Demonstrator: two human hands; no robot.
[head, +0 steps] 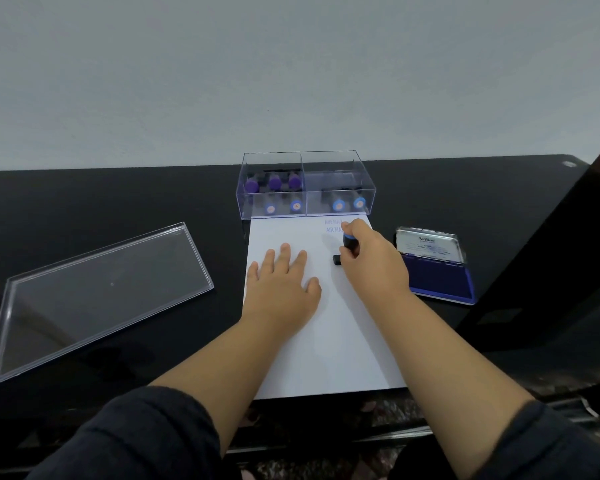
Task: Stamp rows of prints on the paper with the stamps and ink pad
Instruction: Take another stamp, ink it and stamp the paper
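Paper (329,341): white sheet on the black table (118,202), far edge touching the clear box (305,183) of stamps.
Left hand (284,285): flat, fingers straight, pressing the sheet.
Right hand (371,261): grip curled round a blue-topped stamp (349,244), base seemingly on the paper, below two "AIR MAIL" prints (334,226).
Ink pad (440,282): open, just beside the sheet's right edge.
Lid (97,299): well left, apart.

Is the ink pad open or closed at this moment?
Open. The ink pad lies right of the paper with its lid raised at the back, and the dark blue inking surface is uncovered.
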